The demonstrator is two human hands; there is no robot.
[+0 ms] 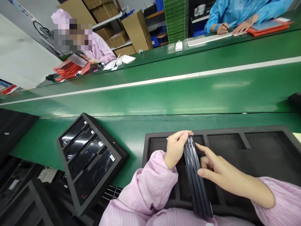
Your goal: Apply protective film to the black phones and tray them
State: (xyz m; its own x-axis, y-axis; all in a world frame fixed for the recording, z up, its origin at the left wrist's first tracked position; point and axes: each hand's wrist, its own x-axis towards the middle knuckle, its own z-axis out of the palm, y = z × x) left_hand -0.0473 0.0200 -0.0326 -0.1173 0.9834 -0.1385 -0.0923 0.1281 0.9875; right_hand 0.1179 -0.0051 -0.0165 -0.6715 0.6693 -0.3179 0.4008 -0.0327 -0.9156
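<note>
Several slim black tablets [197, 179] stand on edge, pressed together in a stack, in front of my body. My left hand [176, 149] is closed around their far end, with the thumb near the top corner. On the other side, my right hand [217, 169] has its index finger and thumb apart, their tips at the side of the outermost tablet. The tablets' faces are mostly hidden; I see mainly their long edges. Beneath both hands lies a black foam tray [243, 138] with recessed compartments.
Left of me, a tilted foam tray [72, 182] holds glossy black devices with white labels. More black trays [25, 204] sit at lower left. A green bench [145, 100] with a pale strip runs across. Beyond it are two co-workers, red pouches [68, 69] and papers [119, 61].
</note>
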